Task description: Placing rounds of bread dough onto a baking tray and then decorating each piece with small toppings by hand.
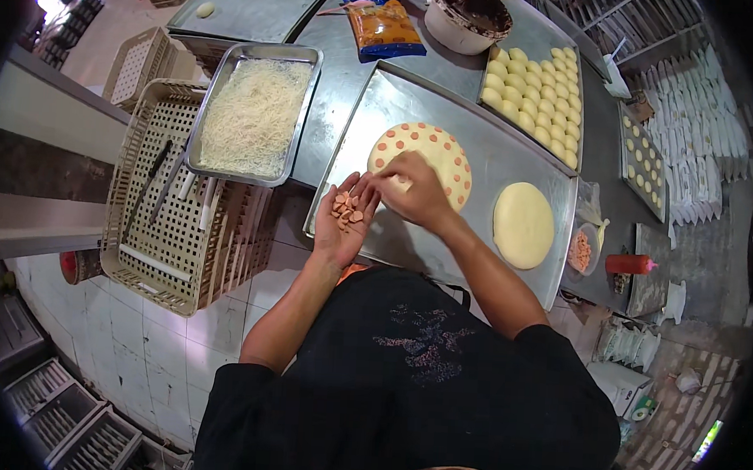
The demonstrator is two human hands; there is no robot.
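A round dough base (423, 157) dotted with pink sausage slices lies on a large metal tray (483, 147). My left hand (346, 216) is held palm up at the tray's near edge, cupping several sausage slices (346, 208). My right hand (413, 190) rests on the near edge of that topped dough, fingers pinched at a slice. A second, plain dough base (523, 224) lies to the right on the same tray.
A metal pan of shredded cheese (255, 114) sits on a beige plastic crate (151, 223) to the left. Behind are a tray of dough balls (533, 90), a bowl of dark sauce (469, 14), an orange packet (386, 27), a small cup of slices (580, 250) and a red bottle (630, 264).
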